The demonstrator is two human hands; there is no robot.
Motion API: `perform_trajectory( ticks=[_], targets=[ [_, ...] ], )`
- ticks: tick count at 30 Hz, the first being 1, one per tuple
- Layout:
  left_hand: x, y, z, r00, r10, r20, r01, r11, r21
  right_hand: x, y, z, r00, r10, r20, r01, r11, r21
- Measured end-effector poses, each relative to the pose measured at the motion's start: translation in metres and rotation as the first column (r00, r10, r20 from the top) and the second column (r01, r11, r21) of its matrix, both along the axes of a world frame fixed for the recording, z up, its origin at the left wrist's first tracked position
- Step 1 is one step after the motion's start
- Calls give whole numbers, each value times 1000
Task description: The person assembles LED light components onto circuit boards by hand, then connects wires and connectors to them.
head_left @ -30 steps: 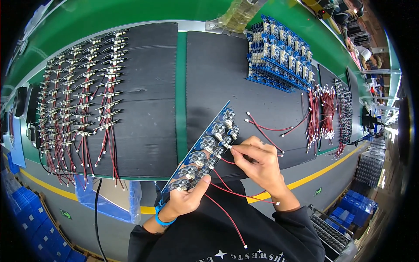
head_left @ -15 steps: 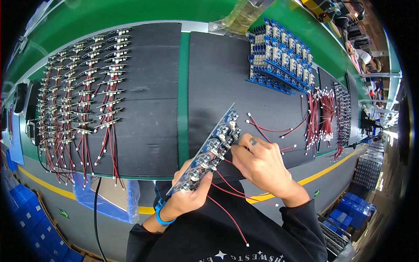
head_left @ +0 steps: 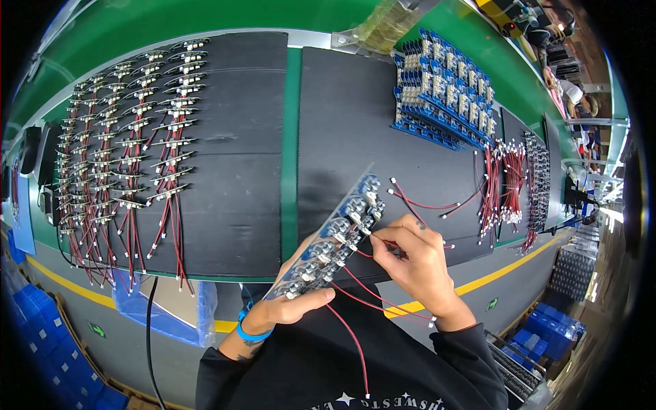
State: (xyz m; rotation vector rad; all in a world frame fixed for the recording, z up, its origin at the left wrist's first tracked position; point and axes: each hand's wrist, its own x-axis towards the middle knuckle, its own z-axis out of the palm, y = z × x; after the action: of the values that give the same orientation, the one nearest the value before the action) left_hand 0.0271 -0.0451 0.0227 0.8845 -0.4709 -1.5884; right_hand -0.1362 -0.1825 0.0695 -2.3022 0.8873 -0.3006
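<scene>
My left hand point(head_left: 290, 309) is closed round the lower end of a long blue circuit board panel point(head_left: 333, 242), which tilts up to the right and carries a row of metal and white parts. Several red-and-black cables point(head_left: 355, 335) with white plugs trail from the panel past my dark clothing. My right hand point(head_left: 418, 266) is at the panel's right edge, thumb and forefinger pinched together on a red-and-black cable. Its plug end is hidden by the fingers and the parts on the board.
Rows of boards with cables attached point(head_left: 137, 137) lie on the left black mat point(head_left: 239, 171). A stack of blue board panels point(head_left: 444, 89) stands at the far right, with bundles of red cables point(head_left: 509, 181) beside it. A few loose cables point(head_left: 427, 205) lie right of the panel.
My right hand has shifted slightly down and right, its fingers turned into a more open curl around the pinch. My left thumb has slid down off the panel's parts. The hanging cables have swung left.
</scene>
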Motion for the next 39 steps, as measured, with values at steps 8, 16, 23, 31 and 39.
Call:
perform_trajectory(
  ticks=[8, 16, 23, 31, 39],
  targets=[
    [-9, 2, -9, 966, 50, 256, -33, 997, -69, 4, -1, 3, 997, 65, 37, -61, 994, -89],
    [-8, 7, -17, 943, 0, 332, 36, 994, -103, 3, 1, 4, 993, 115, -12, -115, 993, -32],
    [-14, 16, -33, 919, 117, 377, -93, 992, -82, -12, -38, 7, 998, -4, 70, -4, 992, 124],
    [-15, 22, -47, 824, 177, 539, -54, 970, -237, -11, -60, -21, 980, -181, -80, 181, 983, -6],
    [-14, 13, -30, 867, 163, 471, -79, 978, -192, -22, -47, -9, 982, -126, 143, 126, 992, 6]
  ],
)
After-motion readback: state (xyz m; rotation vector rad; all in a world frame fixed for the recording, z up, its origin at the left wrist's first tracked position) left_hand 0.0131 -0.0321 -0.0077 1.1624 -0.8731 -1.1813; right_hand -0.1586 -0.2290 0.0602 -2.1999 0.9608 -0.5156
